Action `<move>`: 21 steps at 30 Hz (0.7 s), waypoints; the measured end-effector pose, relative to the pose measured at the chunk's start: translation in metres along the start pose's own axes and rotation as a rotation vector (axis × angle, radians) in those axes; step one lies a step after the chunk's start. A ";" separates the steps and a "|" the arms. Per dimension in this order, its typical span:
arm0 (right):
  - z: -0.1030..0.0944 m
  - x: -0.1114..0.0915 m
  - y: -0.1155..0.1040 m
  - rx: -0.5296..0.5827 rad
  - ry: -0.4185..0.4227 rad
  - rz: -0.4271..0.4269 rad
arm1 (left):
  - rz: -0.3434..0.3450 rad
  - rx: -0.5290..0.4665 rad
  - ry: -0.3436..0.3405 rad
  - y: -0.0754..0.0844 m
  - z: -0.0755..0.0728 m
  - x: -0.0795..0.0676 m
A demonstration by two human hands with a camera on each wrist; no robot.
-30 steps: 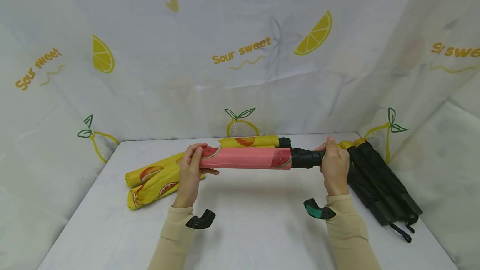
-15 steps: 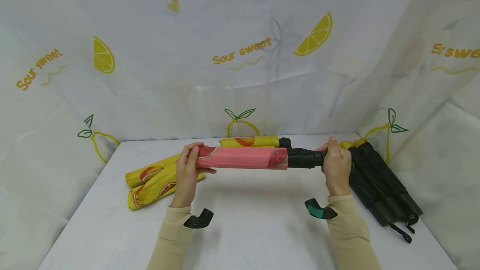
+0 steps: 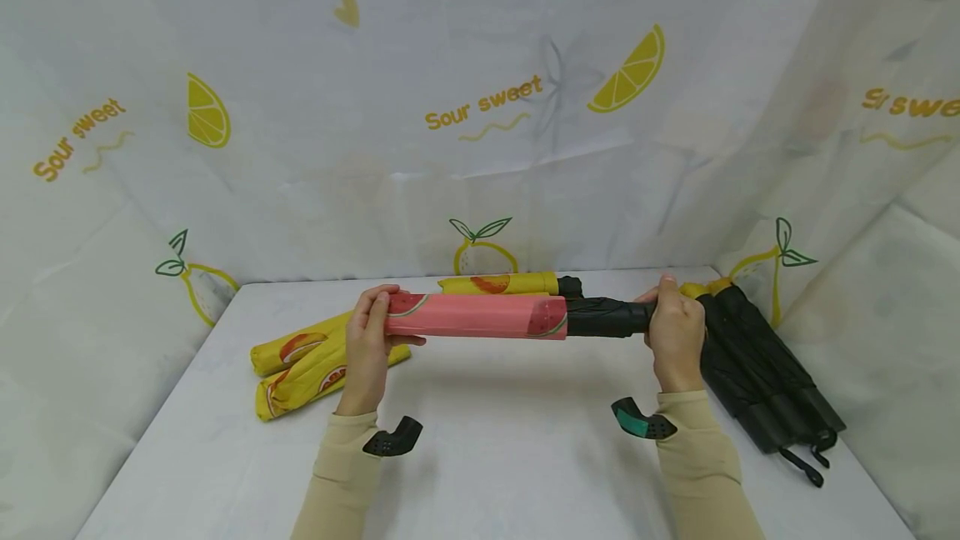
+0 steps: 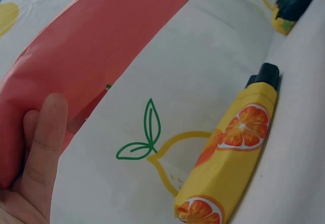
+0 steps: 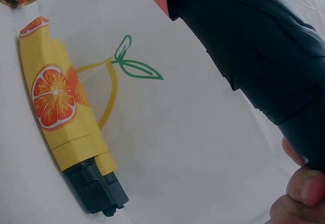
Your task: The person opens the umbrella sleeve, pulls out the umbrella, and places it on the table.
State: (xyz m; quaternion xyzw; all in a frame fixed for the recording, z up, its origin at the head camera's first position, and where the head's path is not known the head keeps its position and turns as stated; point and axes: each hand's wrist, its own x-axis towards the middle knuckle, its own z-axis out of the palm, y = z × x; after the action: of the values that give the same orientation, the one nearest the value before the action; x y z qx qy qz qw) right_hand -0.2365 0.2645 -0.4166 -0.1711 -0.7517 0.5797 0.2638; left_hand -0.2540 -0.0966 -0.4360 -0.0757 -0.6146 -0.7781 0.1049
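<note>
A pink watermelon-print umbrella sleeve (image 3: 480, 317) covers the left part of a folded black umbrella (image 3: 609, 317), held level above the table. My left hand (image 3: 365, 348) grips the closed-looking left end of the sleeve, thumb in front; its fingers (image 4: 43, 148) lie along the pink fabric in the left wrist view. My right hand (image 3: 677, 336) is wrapped round the umbrella's right end. Bunched black canopy (image 5: 254, 46) shows between sleeve and right hand in the right wrist view. How much umbrella is inside the sleeve is hidden.
Two yellow fruit-print sleeves (image 3: 307, 382) lie at the left of the white table (image 3: 480, 457). At the back is a folded umbrella in a yellow orange-print sleeve (image 3: 517, 282). Black folded umbrellas (image 3: 772, 369) with wrist straps lie at the right. A white printed cloth (image 3: 337, 190) hangs behind.
My left hand and the pink sleeve have slid left, while my right hand has shifted slightly right. More of the black canopy shows between the sleeve's edge and my right hand.
</note>
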 end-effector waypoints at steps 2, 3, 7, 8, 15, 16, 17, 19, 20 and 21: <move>0.000 0.000 0.000 -0.007 -0.001 0.000 | 0.002 0.001 0.004 0.000 -0.001 0.000; 0.000 0.000 0.000 -0.010 -0.002 0.000 | 0.003 0.001 0.005 0.000 -0.001 0.001; -0.001 0.000 0.000 -0.010 -0.002 0.003 | 0.001 0.005 0.008 -0.001 -0.003 0.001; -0.001 0.000 0.000 -0.007 -0.002 0.004 | 0.000 0.005 0.007 0.000 -0.003 0.001; -0.003 0.002 0.000 0.038 0.005 -0.020 | 0.009 -0.014 0.027 0.002 -0.006 0.001; -0.003 0.002 0.000 0.041 0.007 -0.023 | 0.009 -0.015 0.033 0.003 -0.007 0.001; -0.003 0.002 0.000 0.044 0.010 -0.026 | 0.009 -0.016 0.038 0.003 -0.007 0.001; -0.004 0.002 0.000 0.045 0.012 -0.026 | 0.007 -0.016 0.044 0.003 -0.009 0.002; -0.004 0.002 0.000 0.045 0.013 -0.024 | 0.006 -0.016 0.046 0.003 -0.010 0.002; -0.004 0.003 0.000 0.046 0.012 -0.024 | 0.005 -0.014 0.047 0.002 -0.010 0.002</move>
State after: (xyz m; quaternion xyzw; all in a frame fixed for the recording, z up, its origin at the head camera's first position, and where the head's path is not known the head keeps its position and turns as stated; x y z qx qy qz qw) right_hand -0.2359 0.2692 -0.4148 -0.1595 -0.7386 0.5927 0.2789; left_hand -0.2552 -0.1072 -0.4356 -0.0598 -0.6064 -0.7836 0.1206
